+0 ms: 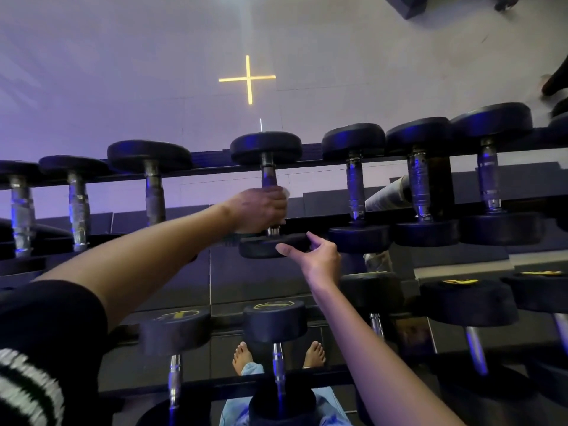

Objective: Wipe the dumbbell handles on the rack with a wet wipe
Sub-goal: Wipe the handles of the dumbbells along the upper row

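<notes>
Head view looks down over a two-tier rack of black dumbbells. At the far left a black sleeve with white stripes covers the upper left arm. Three dumbbells lie across the upper rails left of the hands, their worn handles bare. In the middle of that tier the left hand is clenched round the handle of the middle dumbbell. A corner of the white wet wipe peeps out at the right of its fingers, against the handle. Just right of it and nearer, the right hand grasps nothing: its thumb and forefinger lie stretched against the near head of the same dumbbell. Further dumbbells sit side by side to the right. On the lower, nearer tier lie yellow-marked dumbbells. Two bare feet show on the dark floor below.
</notes>
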